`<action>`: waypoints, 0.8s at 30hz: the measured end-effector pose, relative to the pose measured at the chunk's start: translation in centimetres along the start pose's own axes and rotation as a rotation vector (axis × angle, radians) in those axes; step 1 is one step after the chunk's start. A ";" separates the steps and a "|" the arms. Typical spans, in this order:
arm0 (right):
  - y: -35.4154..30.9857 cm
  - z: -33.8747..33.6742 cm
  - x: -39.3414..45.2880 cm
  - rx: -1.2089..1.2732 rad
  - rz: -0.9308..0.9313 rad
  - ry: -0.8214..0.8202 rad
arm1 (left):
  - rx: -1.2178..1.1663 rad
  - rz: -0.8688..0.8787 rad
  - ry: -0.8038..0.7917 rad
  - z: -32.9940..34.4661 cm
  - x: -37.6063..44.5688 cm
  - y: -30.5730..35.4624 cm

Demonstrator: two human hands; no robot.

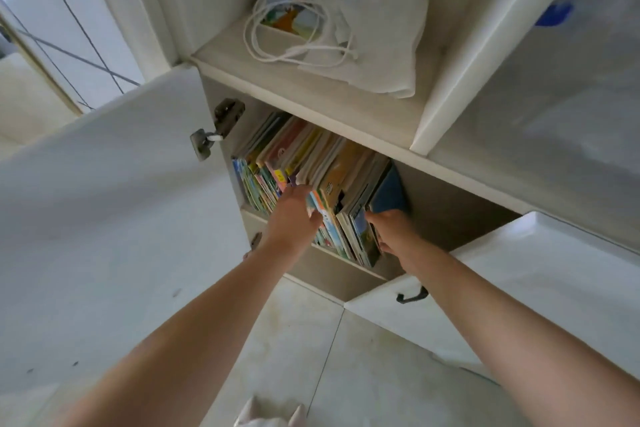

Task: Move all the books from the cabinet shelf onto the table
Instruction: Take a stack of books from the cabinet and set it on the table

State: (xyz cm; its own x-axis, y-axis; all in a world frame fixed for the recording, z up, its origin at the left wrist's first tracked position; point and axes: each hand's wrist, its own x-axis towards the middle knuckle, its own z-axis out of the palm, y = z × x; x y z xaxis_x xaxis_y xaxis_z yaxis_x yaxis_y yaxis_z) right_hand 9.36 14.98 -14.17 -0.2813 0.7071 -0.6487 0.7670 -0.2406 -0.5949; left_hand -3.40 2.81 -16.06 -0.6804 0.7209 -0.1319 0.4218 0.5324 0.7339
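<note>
Your books (311, 177) stand upright in lower cabinet shelf (349, 262), packed in row, spines toward you, tops leaning right. Thin glossy covers, many colours; rightmost one plain blue.

Your left hand (294, 215) is at row's middle, fingers slipped between books, tips hidden. Your right hand (391, 232) grips row's right end, fingers curled round the outer books, thumb on blue cover.

Left of books: open white door (104, 218), metal hinge (216, 128). Above books: coiled white cable (294, 31), folded pale cloth (377, 42). Titles unreadable.
</note>
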 end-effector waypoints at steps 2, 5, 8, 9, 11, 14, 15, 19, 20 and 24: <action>0.3 0.5 1.7 -0.025 0.014 0.013 | 0.006 0.038 0.076 1.3 0.9 -0.4; 0.3 1.2 3.8 -0.060 0.015 0.016 | -0.033 0.048 0.137 2.8 2.0 -1.0; 0.3 1.7 5.7 -0.083 -0.002 0.044 | -0.113 -0.005 0.175 3.6 3.1 -1.7; 0.4 1.9 6.1 -0.075 -0.011 0.039 | -0.128 -0.014 0.184 3.7 3.2 -1.9; 0.7 2.5 6.8 -0.027 -0.030 0.019 | -0.141 0.016 0.219 4.0 3.2 -2.2; 1.2 3.5 7.7 0.035 -0.057 0.026 | -0.127 0.094 0.286 4.6 3.0 -2.3; 1.2 3.6 7.9 0.052 -0.068 0.030 | -0.112 0.105 0.301 4.9 3.0 -2.3; 1.6 3.4 8.7 0.080 -0.090 0.000 | 0.155 0.168 0.398 6.1 3.0 -2.0; 1.6 3.2 8.7 0.069 -0.100 -0.012 | 0.207 0.172 0.407 6.4 3.0 -1.8; 1.6 2.8 9.1 -0.009 -0.119 -0.029 | 0.213 0.158 0.393 6.9 3.0 -1.8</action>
State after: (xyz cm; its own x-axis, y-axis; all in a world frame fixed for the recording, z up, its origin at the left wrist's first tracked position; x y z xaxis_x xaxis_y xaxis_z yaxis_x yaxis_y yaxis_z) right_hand 6.43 19.12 -22.37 -0.3871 0.7105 -0.5877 0.7326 -0.1500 -0.6639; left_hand -2.05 7.04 -22.34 -0.7556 0.6000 0.2628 0.6242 0.5380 0.5665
